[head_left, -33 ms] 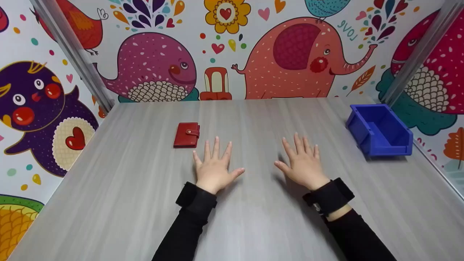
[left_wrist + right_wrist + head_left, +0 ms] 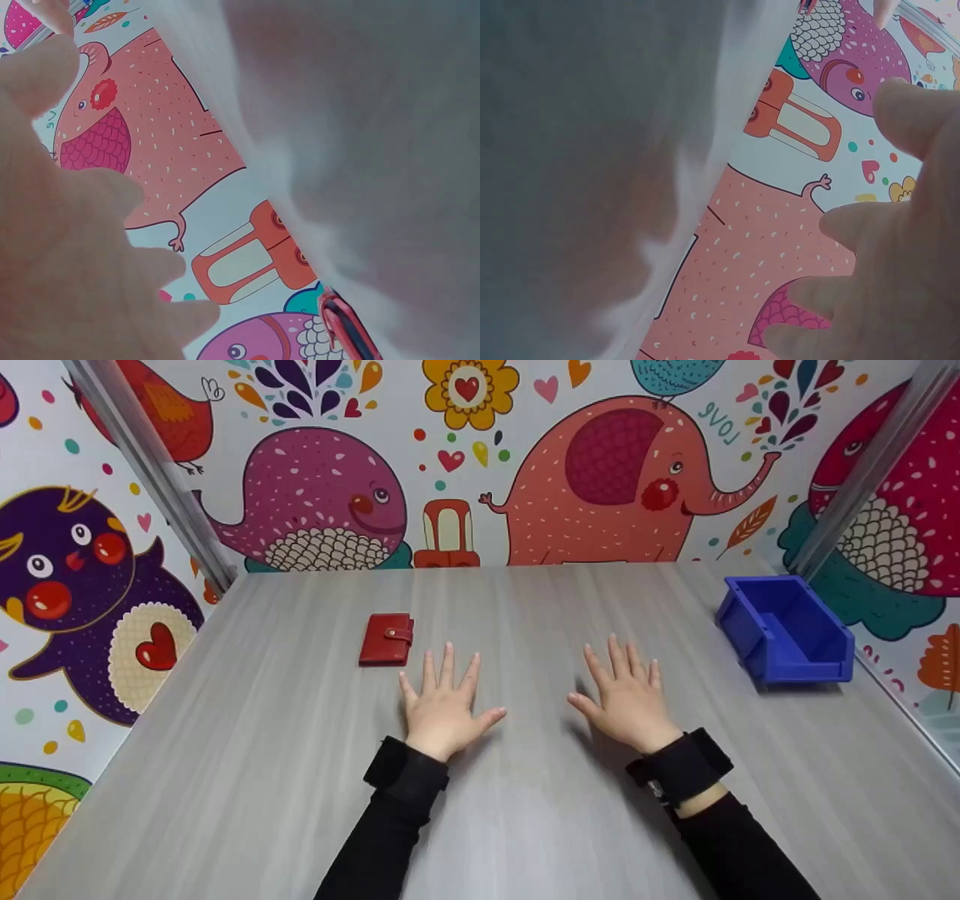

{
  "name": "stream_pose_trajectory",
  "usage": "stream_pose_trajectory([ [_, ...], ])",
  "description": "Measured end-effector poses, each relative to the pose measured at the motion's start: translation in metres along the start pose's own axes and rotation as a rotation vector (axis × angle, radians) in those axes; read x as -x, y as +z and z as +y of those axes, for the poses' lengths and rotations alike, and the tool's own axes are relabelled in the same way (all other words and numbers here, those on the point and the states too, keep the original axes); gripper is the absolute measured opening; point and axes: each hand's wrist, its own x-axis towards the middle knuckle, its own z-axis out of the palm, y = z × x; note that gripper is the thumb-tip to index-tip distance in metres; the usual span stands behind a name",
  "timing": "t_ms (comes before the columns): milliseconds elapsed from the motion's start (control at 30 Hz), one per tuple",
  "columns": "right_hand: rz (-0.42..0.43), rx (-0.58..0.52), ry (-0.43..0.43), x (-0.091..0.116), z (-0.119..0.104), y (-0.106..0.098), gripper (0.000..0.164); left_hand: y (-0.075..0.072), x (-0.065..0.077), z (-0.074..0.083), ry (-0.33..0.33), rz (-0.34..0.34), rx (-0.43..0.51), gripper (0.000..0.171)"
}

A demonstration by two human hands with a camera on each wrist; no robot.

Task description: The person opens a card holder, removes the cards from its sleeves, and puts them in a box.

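Observation:
A small red wallet (image 2: 385, 640) with a snap strap lies flat on the table, left of centre in the head view. Just nearer than it is my left hand (image 2: 444, 714), fingers spread and straight, holding nothing; its fingertips are apart from the wallet. The wallet's edge (image 2: 349, 330) also shows at the bottom of the left wrist view. My right hand (image 2: 628, 701) has its fingers spread too, with nothing in it. Off to its right stands a blue plastic bin (image 2: 787, 630), its low open front facing me. Whether the palms touch the table cannot be told.
The grey wood-grain table (image 2: 510, 825) reaches back to a wall printed with cartoon animals (image 2: 600, 480). Printed panels also stand along the left and right sides. Metal posts (image 2: 154, 472) rise at the back corners.

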Motion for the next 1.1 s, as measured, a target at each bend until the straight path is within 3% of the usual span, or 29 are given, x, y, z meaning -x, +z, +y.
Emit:
stream_pose_trajectory([
  [300,0.034,0.002,-0.023,0.000,-0.003,0.003,0.077,-0.002,0.000,0.000,-0.011,-0.011,0.011,0.086],
  [500,0.160,-0.027,-0.129,0.001,-0.014,0.008,0.070,-0.003,0.001,-0.002,-0.004,-0.035,0.075,0.081],
  [633,0.198,-0.108,-0.199,0.001,-0.025,0.013,0.060,-0.008,0.000,-0.005,-0.006,-0.006,0.143,0.075],
  [833,0.151,-0.206,-0.202,-0.003,-0.044,0.016,0.053,-0.017,0.000,-0.018,-0.030,0.036,0.224,0.067],
  [1100,0.069,-0.232,-0.286,-0.020,-0.071,0.012,0.050,-0.029,-0.006,-0.050,-0.087,0.069,0.212,0.062],
])
